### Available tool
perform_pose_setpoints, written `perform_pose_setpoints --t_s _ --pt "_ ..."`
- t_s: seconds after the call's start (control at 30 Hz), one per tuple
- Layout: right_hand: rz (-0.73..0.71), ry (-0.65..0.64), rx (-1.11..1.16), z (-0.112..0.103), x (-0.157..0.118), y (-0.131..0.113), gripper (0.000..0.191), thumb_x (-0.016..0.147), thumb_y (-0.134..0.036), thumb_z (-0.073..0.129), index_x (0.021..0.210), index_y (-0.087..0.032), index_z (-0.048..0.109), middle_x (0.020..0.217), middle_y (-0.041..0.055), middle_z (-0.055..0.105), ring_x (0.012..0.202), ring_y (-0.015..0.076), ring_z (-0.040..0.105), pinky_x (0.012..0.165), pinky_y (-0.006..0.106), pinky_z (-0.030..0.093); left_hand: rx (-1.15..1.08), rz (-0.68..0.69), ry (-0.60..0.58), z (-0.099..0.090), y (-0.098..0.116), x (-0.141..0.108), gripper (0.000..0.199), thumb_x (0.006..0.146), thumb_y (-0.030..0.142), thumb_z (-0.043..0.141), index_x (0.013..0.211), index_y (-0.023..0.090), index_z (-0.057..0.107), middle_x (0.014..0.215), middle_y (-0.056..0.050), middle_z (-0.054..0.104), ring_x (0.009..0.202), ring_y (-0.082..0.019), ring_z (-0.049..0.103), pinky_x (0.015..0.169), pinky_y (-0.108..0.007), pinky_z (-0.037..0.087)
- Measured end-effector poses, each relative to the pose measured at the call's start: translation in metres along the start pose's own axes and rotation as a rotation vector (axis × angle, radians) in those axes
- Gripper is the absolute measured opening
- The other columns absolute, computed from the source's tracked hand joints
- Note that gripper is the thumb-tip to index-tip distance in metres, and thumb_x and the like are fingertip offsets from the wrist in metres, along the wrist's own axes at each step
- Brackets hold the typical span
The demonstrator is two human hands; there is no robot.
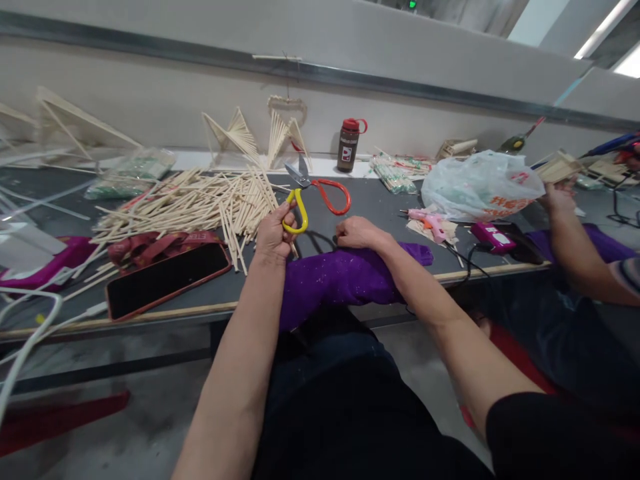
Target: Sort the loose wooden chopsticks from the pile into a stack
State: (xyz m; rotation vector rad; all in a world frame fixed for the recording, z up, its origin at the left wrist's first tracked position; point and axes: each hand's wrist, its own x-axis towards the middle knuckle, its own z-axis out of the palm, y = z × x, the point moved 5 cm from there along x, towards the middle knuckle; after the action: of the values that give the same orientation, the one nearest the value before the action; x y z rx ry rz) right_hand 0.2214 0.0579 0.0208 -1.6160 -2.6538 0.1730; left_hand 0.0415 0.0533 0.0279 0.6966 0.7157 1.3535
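Note:
My left hand (276,233) is closed on the yellow handle of a pair of scissors (301,175), whose blades stand apart and point up and away; the other handle is red. To its right, my right hand (357,232) rests with curled fingers at the far edge of a purple cloth (340,277). What its fingers hold, if anything, is hidden. The cloth lies along the table's front edge, below both hands. A pile of thin wooden sticks (195,203) lies left of my left hand.
A phone (167,280) lies front left. Behind stand stick models (233,137) and a dark bottle (347,145). On the right are a pink glue gun (427,223), its cable, a plastic bag (480,187) and another person's hand (559,198) with a wooden piece.

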Motion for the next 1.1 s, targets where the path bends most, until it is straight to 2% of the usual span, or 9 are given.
perform_pose_setpoints --t_s 0.17,0.23,0.3,0.5,0.7,0.83,0.93,1.03,1.1 --pt "0.270 0.268 0.042 -0.013 -0.018 0.053 0.027 0.085 -0.024 0.048 0.095 -0.017 0.071 0.096 0.0078 0.072 0.086 0.0190 0.063 0.069 0.025 0.038 -0.015 0.009 -0.022 0.002 0.000 0.001 0.015 0.085 0.026 0.059 0.080 0.012 0.061 0.039 0.010 0.038 0.025 -0.002 0.023 0.027 -0.016 0.017" --pt "0.373 0.253 -0.008 -0.011 -0.018 0.067 0.029 0.085 -0.022 0.046 0.098 -0.016 0.071 0.099 0.0119 0.072 0.091 0.0222 0.064 0.072 0.027 0.039 -0.009 0.008 -0.023 0.001 0.000 0.001 0.015 0.085 0.026 0.059 0.080 0.012 0.062 0.039 0.010 0.037 0.026 -0.002 0.023 0.027 -0.016 0.017" --pt "0.415 0.174 -0.047 -0.007 -0.015 0.069 0.030 0.085 -0.020 0.046 0.099 -0.015 0.072 0.102 0.0148 0.072 0.094 0.0251 0.064 0.071 0.028 0.039 -0.004 0.011 -0.027 0.001 0.000 0.002 0.015 0.085 0.027 0.060 0.081 0.013 0.062 0.039 0.010 0.037 0.026 -0.001 0.023 0.027 -0.015 0.018" --pt "0.274 0.078 -0.076 -0.001 -0.008 0.035 0.028 0.086 -0.019 0.046 0.101 -0.014 0.070 0.104 0.0165 0.071 0.096 0.0256 0.065 0.070 0.028 0.039 -0.006 0.020 -0.036 -0.001 0.000 0.003 0.015 0.084 0.027 0.061 0.080 0.013 0.063 0.039 0.010 0.037 0.026 -0.001 0.023 0.027 -0.016 0.018" --pt "0.250 0.041 -0.092 0.002 -0.011 0.028 0.026 0.083 -0.018 0.048 0.097 -0.013 0.070 0.101 0.0182 0.071 0.092 0.0263 0.065 0.065 0.029 0.036 -0.007 0.022 -0.026 0.000 0.001 0.002 0.017 0.082 0.028 0.064 0.080 0.011 0.063 0.040 0.011 0.037 0.026 -0.001 0.023 0.027 -0.016 0.017" --pt "0.192 0.093 -0.029 0.010 -0.022 0.019 0.024 0.084 -0.018 0.048 0.096 -0.015 0.069 0.097 0.0142 0.072 0.088 0.0238 0.064 0.064 0.028 0.035 -0.014 0.027 -0.044 -0.001 0.000 0.003 0.017 0.082 0.028 0.064 0.083 0.010 0.062 0.040 0.011 0.037 0.026 -0.002 0.024 0.027 -0.016 0.017" --pt "0.168 0.179 0.047 0.010 -0.022 0.019 0.023 0.087 -0.018 0.045 0.093 -0.017 0.068 0.094 0.0097 0.072 0.085 0.0199 0.063 0.067 0.026 0.035 -0.005 0.026 -0.046 -0.002 -0.001 0.003 0.018 0.082 0.028 0.064 0.082 0.010 0.062 0.039 0.011 0.038 0.026 -0.002 0.023 0.027 -0.016 0.017" --pt "0.187 0.297 0.054 0.000 -0.003 0.034 0.025 0.089 -0.017 0.043 0.095 -0.016 0.067 0.098 0.0088 0.069 0.086 0.0183 0.060 0.070 0.025 0.036 0.006 0.016 -0.045 -0.001 -0.002 0.004 0.017 0.081 0.028 0.064 0.082 0.011 0.062 0.039 0.011 0.037 0.026 -0.001 0.023 0.028 -0.015 0.018" --pt "0.182 0.319 0.026 -0.006 0.017 0.046 0.026 0.089 -0.017 0.043 0.100 -0.016 0.066 0.104 0.0106 0.067 0.087 0.0182 0.058 0.070 0.025 0.036 0.009 0.017 -0.043 -0.001 -0.002 0.004 0.017 0.081 0.027 0.064 0.082 0.011 0.062 0.040 0.011 0.038 0.026 -0.001 0.024 0.028 -0.015 0.017"
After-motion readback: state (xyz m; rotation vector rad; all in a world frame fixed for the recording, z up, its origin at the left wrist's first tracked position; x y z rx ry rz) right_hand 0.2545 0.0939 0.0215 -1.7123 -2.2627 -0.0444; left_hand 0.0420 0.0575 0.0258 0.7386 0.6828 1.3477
